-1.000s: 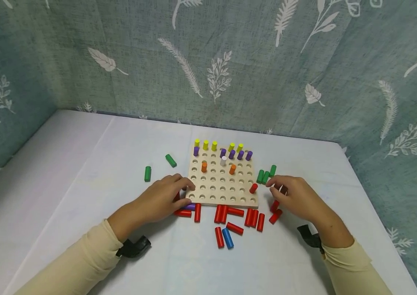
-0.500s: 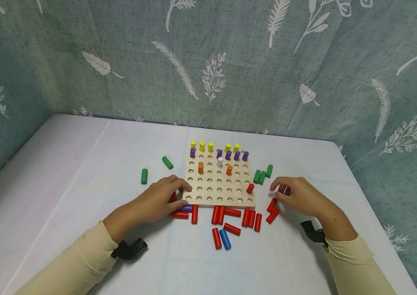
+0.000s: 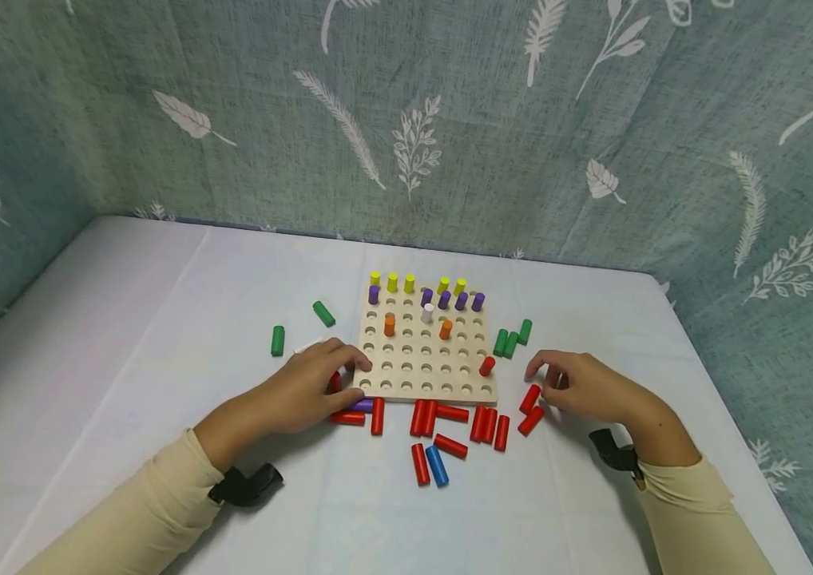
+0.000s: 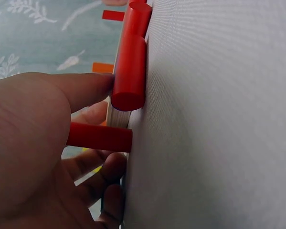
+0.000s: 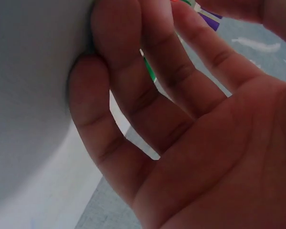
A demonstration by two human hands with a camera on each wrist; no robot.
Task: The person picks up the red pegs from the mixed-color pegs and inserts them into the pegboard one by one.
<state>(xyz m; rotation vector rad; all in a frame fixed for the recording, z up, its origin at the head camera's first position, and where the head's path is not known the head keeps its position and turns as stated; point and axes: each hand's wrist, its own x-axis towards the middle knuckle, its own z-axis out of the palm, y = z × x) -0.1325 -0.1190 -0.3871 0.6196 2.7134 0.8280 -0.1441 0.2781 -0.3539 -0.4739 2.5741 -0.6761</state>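
Observation:
A light wooden pegboard [image 3: 417, 357] holds several upright yellow, purple and orange pegs, one white peg [image 3: 427, 313] and one red peg [image 3: 487, 366]. My left hand [image 3: 302, 389] rests at its front left corner, index fingertip on the board and thumb by the front edge. Between that thumb and the fingers a red peg [image 4: 102, 137] stands upright on the table, partly hidden. My right hand [image 3: 586, 386] rests to the right of the board, fingers loosely bent, with nothing seen held. Near its fingertips lie two red pegs [image 3: 531, 421].
Several red pegs [image 3: 451, 446] and a blue peg [image 3: 438, 465] lie in front of the board; a purple peg [image 3: 361, 406] is near the left thumb. Green pegs [image 3: 510, 345] lie right of the board, others [image 3: 278, 341] to its left. A patterned cloth [image 3: 406, 120] hangs behind.
My right hand has drawn slightly to the right, away from the green pegs and the board. My left hand stays at the board's corner. The head view has shifted a little.

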